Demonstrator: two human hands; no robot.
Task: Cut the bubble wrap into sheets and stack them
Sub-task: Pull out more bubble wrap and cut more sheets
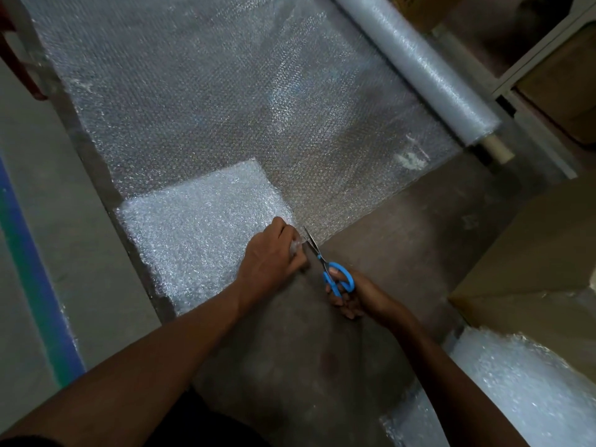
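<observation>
A long sheet of clear bubble wrap (225,101) lies unrolled over the dark work surface and runs back to its roll (416,62) at the upper right. A thicker, whiter stack of cut sheets (200,227) rests on the near left part of it. My left hand (274,256) pinches the near edge of the wrap beside that stack. My right hand (351,295) holds blue-handled scissors (325,266), blades pointing away from me at the wrap's near edge, right next to my left fingers.
The bare dark surface (403,227) stretches to the right of the hands. A cardboard box (532,253) stands at the right, with more bubble wrap (516,382) below it. Shelving with boxes (554,79) sits behind the roll. A grey floor with a blue-green stripe (29,269) runs along the left.
</observation>
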